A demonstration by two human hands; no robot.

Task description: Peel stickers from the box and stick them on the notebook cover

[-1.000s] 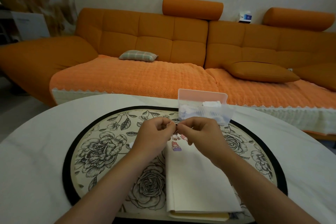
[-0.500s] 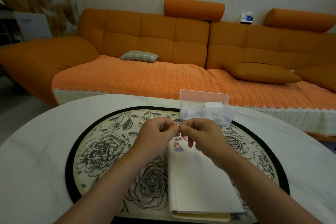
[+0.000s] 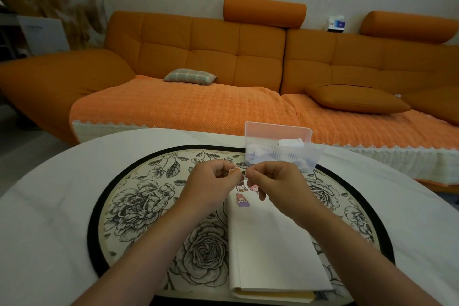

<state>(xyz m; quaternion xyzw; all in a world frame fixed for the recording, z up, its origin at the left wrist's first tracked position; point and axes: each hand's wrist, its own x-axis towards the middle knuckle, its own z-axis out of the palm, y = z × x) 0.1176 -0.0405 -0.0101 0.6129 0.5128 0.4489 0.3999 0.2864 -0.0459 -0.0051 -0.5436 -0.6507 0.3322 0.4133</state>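
Note:
A cream notebook (image 3: 270, 246) lies closed on the floral mat, its far end carrying small cartoon stickers (image 3: 242, 200). Just above that far end, my left hand (image 3: 211, 181) and my right hand (image 3: 278, 181) meet fingertip to fingertip. Between them they pinch one small sticker (image 3: 236, 171) with a brownish top. A translucent plastic box (image 3: 280, 150) with a raised pinkish lid stands right behind my right hand, holding white sticker sheets.
The round floral mat (image 3: 139, 206) with a black rim lies on a white round table (image 3: 42, 218). An orange sofa (image 3: 198, 57) with cushions fills the background beyond the table's far edge.
The sticker pinched between my fingertips shows more now, with its top standing out above my left thumb. Both hands stay at the notebook's far end.

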